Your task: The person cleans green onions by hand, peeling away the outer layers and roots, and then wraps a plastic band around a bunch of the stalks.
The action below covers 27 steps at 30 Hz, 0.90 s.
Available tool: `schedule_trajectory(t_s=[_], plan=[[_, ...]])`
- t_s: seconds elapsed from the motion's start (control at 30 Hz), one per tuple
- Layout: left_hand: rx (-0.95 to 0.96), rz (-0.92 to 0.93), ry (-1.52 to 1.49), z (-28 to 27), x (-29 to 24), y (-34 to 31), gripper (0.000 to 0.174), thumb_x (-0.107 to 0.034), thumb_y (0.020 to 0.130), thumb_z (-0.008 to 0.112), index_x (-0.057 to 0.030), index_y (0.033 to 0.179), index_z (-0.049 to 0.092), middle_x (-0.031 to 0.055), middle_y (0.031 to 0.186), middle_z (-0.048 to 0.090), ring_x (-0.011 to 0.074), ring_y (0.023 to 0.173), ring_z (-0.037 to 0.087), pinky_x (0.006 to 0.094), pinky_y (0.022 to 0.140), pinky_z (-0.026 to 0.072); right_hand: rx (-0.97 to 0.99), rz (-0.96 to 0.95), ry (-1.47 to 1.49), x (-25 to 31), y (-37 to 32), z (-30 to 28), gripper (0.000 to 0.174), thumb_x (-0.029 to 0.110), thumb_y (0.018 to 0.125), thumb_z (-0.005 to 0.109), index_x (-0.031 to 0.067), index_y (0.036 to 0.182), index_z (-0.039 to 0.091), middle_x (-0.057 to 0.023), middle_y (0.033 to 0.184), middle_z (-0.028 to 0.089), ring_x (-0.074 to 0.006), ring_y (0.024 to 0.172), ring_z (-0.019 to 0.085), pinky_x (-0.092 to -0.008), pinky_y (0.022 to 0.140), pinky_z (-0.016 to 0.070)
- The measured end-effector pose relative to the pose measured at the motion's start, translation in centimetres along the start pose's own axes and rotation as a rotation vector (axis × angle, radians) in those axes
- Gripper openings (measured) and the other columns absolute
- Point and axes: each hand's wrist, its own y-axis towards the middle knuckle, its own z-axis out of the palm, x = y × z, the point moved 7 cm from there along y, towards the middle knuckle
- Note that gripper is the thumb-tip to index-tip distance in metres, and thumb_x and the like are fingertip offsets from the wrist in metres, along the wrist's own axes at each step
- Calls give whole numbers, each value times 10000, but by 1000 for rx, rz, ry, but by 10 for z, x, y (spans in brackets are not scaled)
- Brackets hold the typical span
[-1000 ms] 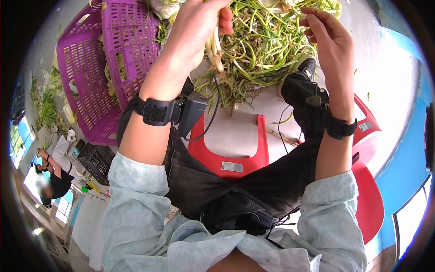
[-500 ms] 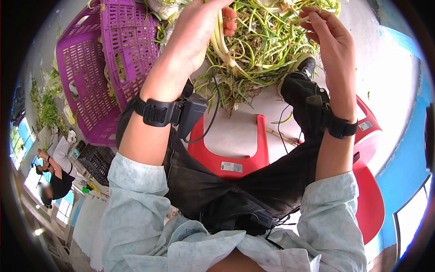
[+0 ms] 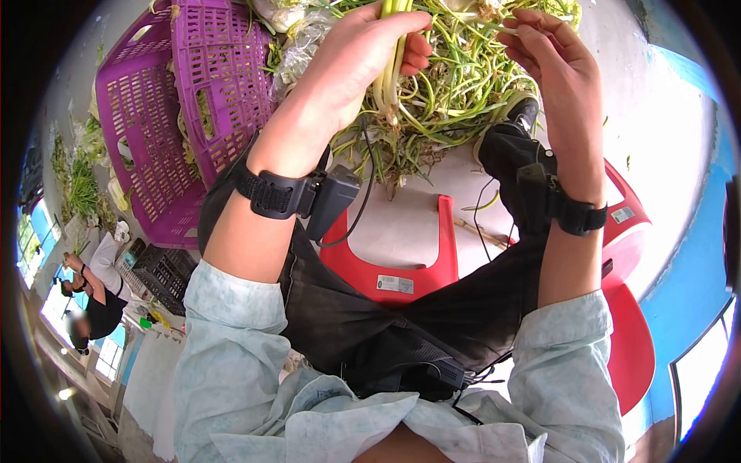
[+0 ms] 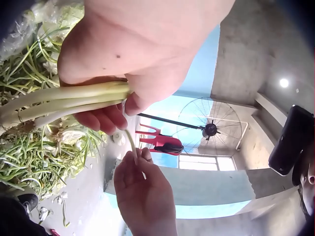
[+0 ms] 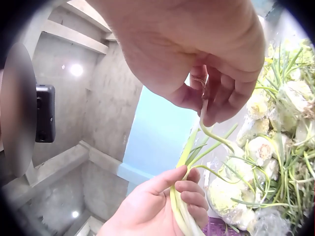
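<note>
My left hand (image 3: 347, 73) grips a small bunch of spring onions (image 3: 390, 85), their pale white ends and roots pointing down toward me in the head view. Thumb and fingers wrap the stalks, as the left wrist view shows of the bunch (image 4: 64, 98). To the right, my right hand (image 3: 567, 85) pinches the root end of a thin pale stalk (image 5: 204, 110) between thumb and fingertips. That stalk bends down from the fingers in the right wrist view. Beneath both hands spreads a tangled pile of green and yellowed onion leaves (image 3: 463, 85).
A purple slatted crate (image 3: 224, 85) stands tilted to the left of the pile. Clear plastic wrap (image 3: 297, 58) and cabbage-like heads (image 5: 261, 147) lie by the pile. A red plastic stool (image 3: 394, 278) is between my legs. Another person (image 3: 96, 285) is far left.
My left hand has shifted right and slightly down with its bunch, more of which shows now. The right hand has stayed nearly in place, fingers still pinching.
</note>
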Motion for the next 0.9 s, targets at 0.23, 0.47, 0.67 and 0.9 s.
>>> schedule_trajectory(t_s=[0.23,0.47,0.67,0.9], plan=[[-30,-64,-120,9,4,-5,283,-245,1011,653,-8,1165,672,73,939,700,172,882,689,313,839,555,175,-72,66,8,-8,25,160,-62,971,585,-3,1115,624,-47,1063,672,-130,990,675,-277,947,556],[-108,-179,-322,12,0,-4,242,-219,1082,527,-7,1169,609,100,1007,687,205,931,683,334,799,559,276,-222,-53,-1,-11,33,170,39,1006,631,-5,1167,664,-48,1080,698,-120,1000,680,-252,914,551],[-79,-202,-282,8,1,-4,255,-235,1083,532,-8,1156,623,104,1009,692,206,908,680,340,781,564,428,-171,-198,-17,-23,50,258,64,917,704,6,1168,699,-69,1062,755,-130,914,721,-291,837,583],[-126,-177,-282,4,-1,-5,235,-245,1056,598,-23,1126,625,97,978,685,202,874,674,342,750,559,449,-132,-482,-19,-29,52,252,24,874,654,16,1117,723,-86,1012,764,-178,902,736,-311,831,585]])
